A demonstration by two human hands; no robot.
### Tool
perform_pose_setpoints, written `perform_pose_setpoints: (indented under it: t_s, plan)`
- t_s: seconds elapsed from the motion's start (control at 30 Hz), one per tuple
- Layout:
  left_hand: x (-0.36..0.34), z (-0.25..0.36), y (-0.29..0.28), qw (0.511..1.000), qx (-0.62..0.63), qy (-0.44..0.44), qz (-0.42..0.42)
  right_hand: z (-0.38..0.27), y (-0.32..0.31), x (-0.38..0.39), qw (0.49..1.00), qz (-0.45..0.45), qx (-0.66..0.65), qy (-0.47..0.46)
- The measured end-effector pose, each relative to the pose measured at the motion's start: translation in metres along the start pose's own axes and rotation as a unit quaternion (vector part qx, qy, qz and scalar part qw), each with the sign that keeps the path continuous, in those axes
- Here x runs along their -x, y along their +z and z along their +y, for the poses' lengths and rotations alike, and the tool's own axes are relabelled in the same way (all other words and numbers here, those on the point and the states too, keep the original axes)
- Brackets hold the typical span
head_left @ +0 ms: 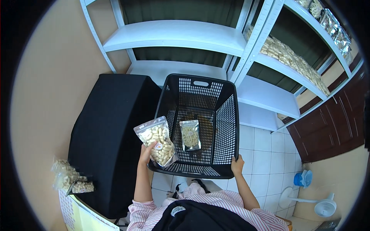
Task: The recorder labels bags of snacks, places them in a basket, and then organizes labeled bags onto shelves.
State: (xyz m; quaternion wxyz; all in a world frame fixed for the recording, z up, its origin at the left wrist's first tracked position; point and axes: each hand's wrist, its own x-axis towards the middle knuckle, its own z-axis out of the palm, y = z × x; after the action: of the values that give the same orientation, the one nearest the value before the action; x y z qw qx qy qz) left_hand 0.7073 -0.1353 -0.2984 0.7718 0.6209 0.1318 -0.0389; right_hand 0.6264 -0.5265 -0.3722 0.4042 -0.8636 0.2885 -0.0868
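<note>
My left hand (148, 152) is closed on a clear stand-up zip pouch (161, 142) filled with pale, finger-shaped snack pieces. It is at the near left corner of a black perforated plastic basket (236, 115), and the pouch overlaps the rim there. Whether these fingers also grip the rim is hidden. On the other side, my right hand (237, 163) is wrapped round the rim at the near right corner. Inside the basket, a smaller pouch (190, 135) of pale greenish pieces lies on the floor grid.
A black-draped table (111, 111) stands at the left, with several snack bags (75, 179) beyond its near left end. White metal shelves (177, 34) span the back; those at right carry snack bags (293, 61). A blue bin (303, 178) and white fan (325, 207) stand at right.
</note>
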Motion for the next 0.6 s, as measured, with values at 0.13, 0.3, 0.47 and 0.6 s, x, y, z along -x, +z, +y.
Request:
perform_pose_setpoints:
  t_s: [0.13,0.3,0.47,0.6]
  plan:
    - [0.006,-0.001,0.005,1.0,0.009,0.0,0.028,-0.002,-0.003,-0.001,0.999,-0.025,0.014,0.018]
    - [0.019,0.01,0.032,0.99,-0.071,0.1,0.071,-0.024,-0.008,0.006,0.999,0.035,-0.003,-0.015]
    - [0.018,0.009,0.094,0.996,0.03,-0.022,-0.082,-0.075,-0.011,0.007,0.962,-0.116,-0.153,-0.193]
    - [0.022,-0.009,0.14,0.983,0.018,-0.093,-0.156,-0.104,0.015,0.014,0.817,-0.475,-0.301,-0.13]
